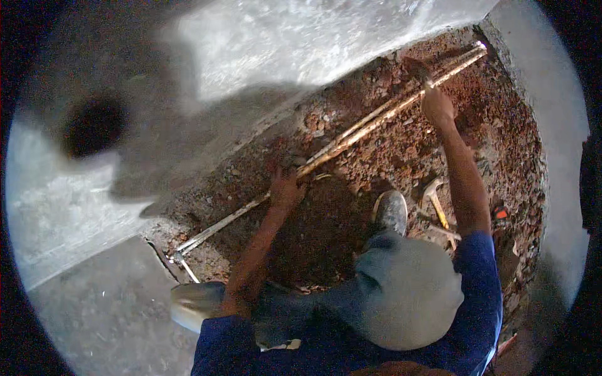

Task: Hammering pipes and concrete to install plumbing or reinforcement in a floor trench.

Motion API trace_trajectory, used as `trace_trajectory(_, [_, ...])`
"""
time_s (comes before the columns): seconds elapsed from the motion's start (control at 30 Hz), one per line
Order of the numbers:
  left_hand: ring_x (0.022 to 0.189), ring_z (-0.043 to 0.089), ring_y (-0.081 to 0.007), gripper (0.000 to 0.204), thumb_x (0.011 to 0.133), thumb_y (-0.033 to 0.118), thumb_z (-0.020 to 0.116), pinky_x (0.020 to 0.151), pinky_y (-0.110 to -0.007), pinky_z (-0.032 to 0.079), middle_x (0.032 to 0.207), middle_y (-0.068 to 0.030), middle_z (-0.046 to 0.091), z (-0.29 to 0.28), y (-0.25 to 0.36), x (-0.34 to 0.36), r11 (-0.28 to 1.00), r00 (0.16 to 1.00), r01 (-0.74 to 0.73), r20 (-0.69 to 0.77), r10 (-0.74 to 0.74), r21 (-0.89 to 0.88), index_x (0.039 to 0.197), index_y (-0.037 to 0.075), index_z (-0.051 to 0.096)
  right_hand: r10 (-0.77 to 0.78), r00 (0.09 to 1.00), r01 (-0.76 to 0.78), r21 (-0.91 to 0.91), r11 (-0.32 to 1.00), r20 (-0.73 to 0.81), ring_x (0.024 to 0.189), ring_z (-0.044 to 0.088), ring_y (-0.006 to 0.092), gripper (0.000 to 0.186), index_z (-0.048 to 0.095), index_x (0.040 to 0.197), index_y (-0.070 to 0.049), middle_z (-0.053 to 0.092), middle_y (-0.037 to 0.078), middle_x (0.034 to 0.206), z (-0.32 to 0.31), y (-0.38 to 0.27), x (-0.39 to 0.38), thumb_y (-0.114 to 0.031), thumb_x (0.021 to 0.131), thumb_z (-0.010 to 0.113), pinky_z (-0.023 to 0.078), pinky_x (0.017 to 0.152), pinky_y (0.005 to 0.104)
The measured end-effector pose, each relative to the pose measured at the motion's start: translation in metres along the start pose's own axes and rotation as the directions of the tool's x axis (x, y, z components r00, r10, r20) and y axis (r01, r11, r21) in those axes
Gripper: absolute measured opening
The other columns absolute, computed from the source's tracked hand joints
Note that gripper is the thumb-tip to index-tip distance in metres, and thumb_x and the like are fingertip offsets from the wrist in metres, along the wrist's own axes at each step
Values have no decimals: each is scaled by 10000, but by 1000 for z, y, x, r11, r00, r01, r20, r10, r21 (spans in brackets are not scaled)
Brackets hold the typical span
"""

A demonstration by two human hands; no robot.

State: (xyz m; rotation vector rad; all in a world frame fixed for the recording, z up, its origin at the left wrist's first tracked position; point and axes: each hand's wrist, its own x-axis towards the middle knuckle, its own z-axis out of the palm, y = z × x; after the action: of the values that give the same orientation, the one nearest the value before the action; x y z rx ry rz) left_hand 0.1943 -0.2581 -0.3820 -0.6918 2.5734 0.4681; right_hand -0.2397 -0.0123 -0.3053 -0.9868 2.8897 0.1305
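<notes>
The pair of pale pipes [351, 135] lies in the trench of red rubble [401, 156], its long axis running on a diagonal from the lower left, near the edge of the concrete floor [94, 313], up to the far right corner by the grey wall [545, 94]. We see the two pipes side by side and touching for most of their run, half bedded in the broken earth. Our left hand [286, 188] rests on the soil just beside the pipes at about mid-length, its grip loosely spread, fingers apart, pressing down and clamped on nothing that we can make out. Our right hand [437, 106] reaches much farther up the same line, close to the pipes' upper end; its grip looks closed round a dark, short thing that points away from us, though blur keeps us from telling what it is. So the pipes pass between the two hands, the left one nearer to our body and the right one stretched out along the axis. Outward from there, our shoe [392, 210] stands in the trench below the pipes, and a hammer [434, 199] with a yellow handle lies on the rubble just right of it, well apart from either hand
</notes>
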Motion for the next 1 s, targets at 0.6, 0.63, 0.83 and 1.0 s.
trace_trajectory(0.6, [885,573,-253,210,767,106,579,780,-362,478,952,-98,606,-338,-91,-112,721,258,-567,-745,615,398,970,60,607,-627,773,582,-497,644,94,915,597,206,459,325,1273,32,522,134,1113,-5,-260,-220,-159,877,457,521,728,346])
trace_trajectory(0.63, [886,577,-247,217,765,96,584,792,-347,476,944,-86,614,-365,-107,-126,612,-19,-548,-740,672,570,979,64,603,-628,773,578,-505,640,89,915,597,206,459,325,1273,32,522,134,1113,-25,-267,-223,-159,877,457,521,728,346])
trace_trajectory(0.83, [1159,428,-302,400,730,-23,541,984,-408,341,1212,-149,500,-480,-198,-199,530,-448,-8,-477,756,848,1120,67,545,-97,865,144,-59,988,492,873,592,327,438,434,1236,-105,539,157,1090,-111,-259,-277,-140,812,540,495,718,433])
trace_trajectory(1.0, [1240,336,-313,449,832,77,504,1048,-442,246,1346,-111,384,-461,-217,-180,490,-386,53,-434,814,870,1276,121,450,-98,959,127,-95,987,264,869,576,366,429,451,1194,-63,550,180,1066,-106,-214,-268,-176,798,572,471,730,452])
